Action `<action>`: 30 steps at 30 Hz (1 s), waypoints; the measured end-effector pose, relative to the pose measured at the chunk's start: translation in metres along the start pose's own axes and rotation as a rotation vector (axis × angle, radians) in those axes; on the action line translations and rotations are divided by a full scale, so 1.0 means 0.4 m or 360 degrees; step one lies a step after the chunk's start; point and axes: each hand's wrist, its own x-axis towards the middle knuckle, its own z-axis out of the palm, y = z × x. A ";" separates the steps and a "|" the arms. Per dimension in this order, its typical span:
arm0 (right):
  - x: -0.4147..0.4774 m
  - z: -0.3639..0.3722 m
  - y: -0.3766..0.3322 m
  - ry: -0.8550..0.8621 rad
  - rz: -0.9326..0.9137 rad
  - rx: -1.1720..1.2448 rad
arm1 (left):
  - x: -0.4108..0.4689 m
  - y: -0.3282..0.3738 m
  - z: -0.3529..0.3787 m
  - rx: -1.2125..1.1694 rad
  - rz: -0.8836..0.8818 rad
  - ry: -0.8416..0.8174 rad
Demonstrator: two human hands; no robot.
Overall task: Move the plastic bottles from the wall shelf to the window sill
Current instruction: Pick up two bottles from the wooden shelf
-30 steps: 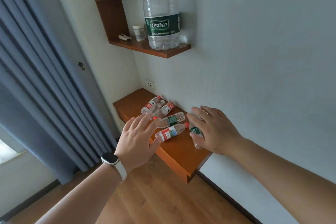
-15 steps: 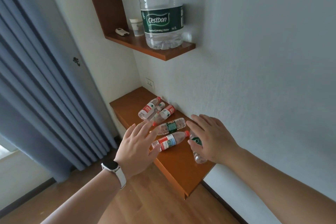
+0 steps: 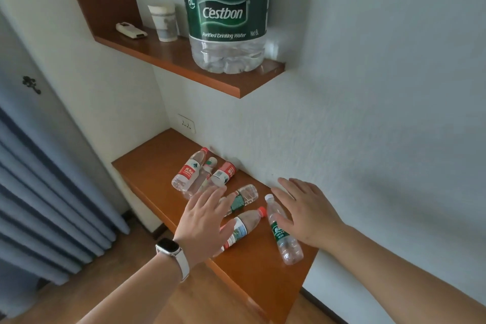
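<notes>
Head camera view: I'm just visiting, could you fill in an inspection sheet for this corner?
Surface: wooden lower shelf, fixed to the wall.
Job's things: six small plastic bottles lying on it; none lifted.
Clutter: large water bottle, paper cup, small white device on the upper shelf.
Hands: left hand and right hand open, fingers spread over the nearest bottles.
Cables: nothing seen; a wall socket only.
Surroundings: grey curtain on the left, wood floor; window sill not in view.
</notes>
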 end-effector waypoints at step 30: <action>0.032 0.447 0.052 -0.0801 0.1494 0.1258 | 0.197 -0.063 0.400 -0.0621 -0.0529 -0.0892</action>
